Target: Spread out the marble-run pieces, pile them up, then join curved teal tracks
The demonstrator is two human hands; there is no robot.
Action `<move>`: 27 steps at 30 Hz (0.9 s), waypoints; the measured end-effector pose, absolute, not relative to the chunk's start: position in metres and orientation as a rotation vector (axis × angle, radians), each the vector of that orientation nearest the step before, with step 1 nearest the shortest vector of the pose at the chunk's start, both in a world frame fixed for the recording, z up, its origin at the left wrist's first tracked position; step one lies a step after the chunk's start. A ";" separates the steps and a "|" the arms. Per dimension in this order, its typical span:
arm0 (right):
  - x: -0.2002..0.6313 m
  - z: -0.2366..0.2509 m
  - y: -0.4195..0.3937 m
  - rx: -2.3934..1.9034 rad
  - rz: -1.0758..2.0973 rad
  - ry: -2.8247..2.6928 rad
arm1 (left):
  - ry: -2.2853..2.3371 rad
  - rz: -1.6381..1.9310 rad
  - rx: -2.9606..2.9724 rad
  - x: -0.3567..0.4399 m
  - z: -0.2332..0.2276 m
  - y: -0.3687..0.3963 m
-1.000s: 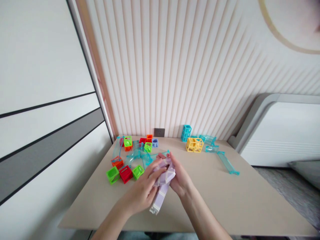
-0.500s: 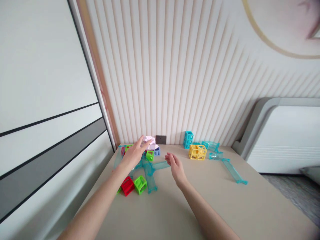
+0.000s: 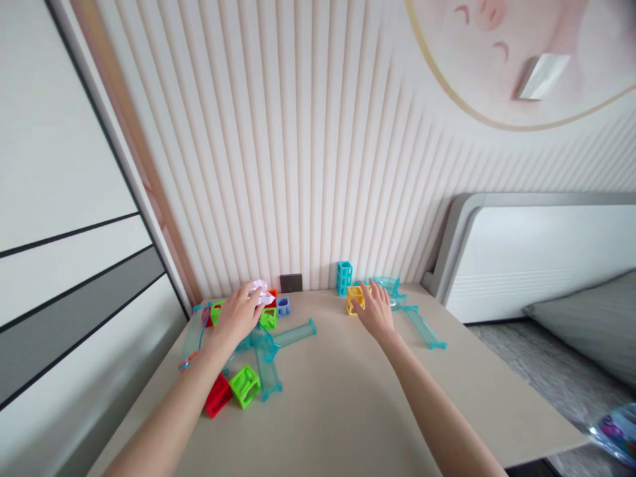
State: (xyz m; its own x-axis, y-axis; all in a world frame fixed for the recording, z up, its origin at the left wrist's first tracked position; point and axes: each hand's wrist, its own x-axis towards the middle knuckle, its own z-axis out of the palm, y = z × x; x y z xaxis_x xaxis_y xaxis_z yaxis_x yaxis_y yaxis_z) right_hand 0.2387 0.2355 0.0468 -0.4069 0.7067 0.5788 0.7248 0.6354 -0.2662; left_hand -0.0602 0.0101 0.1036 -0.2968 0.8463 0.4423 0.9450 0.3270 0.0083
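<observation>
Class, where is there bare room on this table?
Free: the table front, between the near green cube and the right forearm; the gap between the middle turquoise track and the yellow block. Crowded: back left, more cubes around the left hand and lilac piece; back right, a turquoise tower and tracks by the right hand.

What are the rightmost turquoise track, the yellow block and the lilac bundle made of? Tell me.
The turquoise track looks like clear, smooth plastic: the tabletop shows through. The yellow block seems opaque moulded plastic, going by its open frame and even colour. The lilac bundle looks creased and pale, perhaps film or paper; too small to be sure.
</observation>
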 end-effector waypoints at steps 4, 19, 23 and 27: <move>0.243 0.048 0.259 -1.130 -0.079 -2.418 | -2.037 -0.618 -1.728 -0.001 0.106 -0.005; 0.213 0.063 0.103 -0.575 1.544 -1.745 | -2.204 -1.998 -1.692 0.089 0.054 -0.010; 0.188 0.071 0.081 -0.708 1.650 -1.677 | -2.286 -2.008 -1.621 0.072 0.064 -0.028; 0.160 0.080 0.110 -0.950 1.616 -1.894 | -2.324 -1.845 -1.515 0.053 0.076 -0.057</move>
State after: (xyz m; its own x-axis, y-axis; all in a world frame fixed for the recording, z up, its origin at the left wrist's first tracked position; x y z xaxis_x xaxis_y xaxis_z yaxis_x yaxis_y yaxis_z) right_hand 0.1605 0.1104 0.0795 -0.6489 0.7564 -0.0821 0.2001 0.0656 -0.9776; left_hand 0.0527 -0.0566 0.0763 -0.5722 0.7333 0.3672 0.5241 -0.0175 0.8515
